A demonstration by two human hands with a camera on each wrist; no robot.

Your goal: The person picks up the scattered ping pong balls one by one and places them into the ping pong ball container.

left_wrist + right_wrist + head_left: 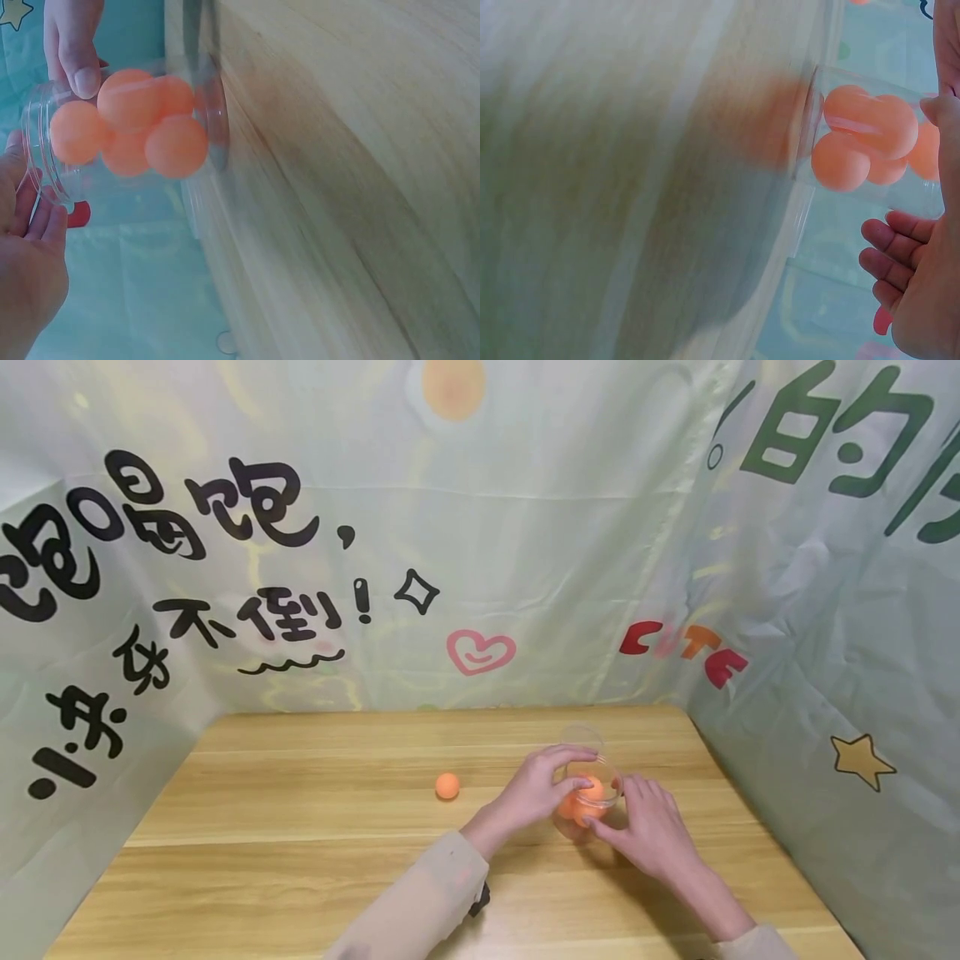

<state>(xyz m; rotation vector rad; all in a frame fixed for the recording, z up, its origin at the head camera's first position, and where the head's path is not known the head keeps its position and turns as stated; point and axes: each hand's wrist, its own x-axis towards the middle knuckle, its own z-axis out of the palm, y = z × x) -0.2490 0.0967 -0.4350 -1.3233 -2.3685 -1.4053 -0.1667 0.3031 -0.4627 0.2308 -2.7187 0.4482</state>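
Observation:
A clear plastic jar (617,777) stands upright on the table at right of centre, with several orange balls (588,810) inside. My left hand (536,789) holds the jar at its rim, fingers along the far side and thumb across the near part of the mouth. From the right, my right hand (656,827) grips the jar's side, thumb in front and fingers round the right. In the left wrist view the right thumb (86,82) rests on the wall near the top. One loose orange ball (447,786) lies on the table, left of the jar.
Just behind the jar is a clear round piece (581,737), faint against the wood. The wooden table (300,827) is bordered by printed cloth walls (525,543) at back and sides. A small black object (480,900) shows under the left sleeve.

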